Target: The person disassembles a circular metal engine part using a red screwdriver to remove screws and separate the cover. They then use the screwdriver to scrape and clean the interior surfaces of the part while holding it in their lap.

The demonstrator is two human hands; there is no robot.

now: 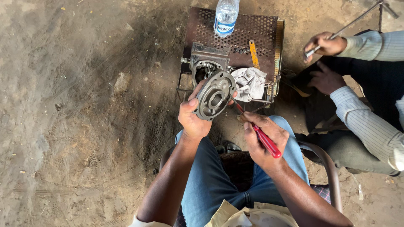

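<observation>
Your left hand point(192, 120) grips a round grey metal cover point(215, 95) by its lower edge, fingers wrapped behind it and thumb on the rim, holding it up above your knees. Your right hand point(263, 141) is closed around a red-handled screwdriver point(257, 131), whose tip touches the cover's right edge.

Just beyond the cover, a perforated metal stand point(261, 29) sits on the dirt. On it lie a grey housing point(206, 61) with an open round bore, a crumpled rag point(249, 83), an orange-handled tool point(253, 54) and a few small dark parts you cannot make out. A clear water bottle point(226, 16) stands at the stand's far edge, capped end out of view; how full it is cannot be told.

To your right, another person in a striped sleeve point(366, 122) holds a thin metal rod point(351, 23).
</observation>
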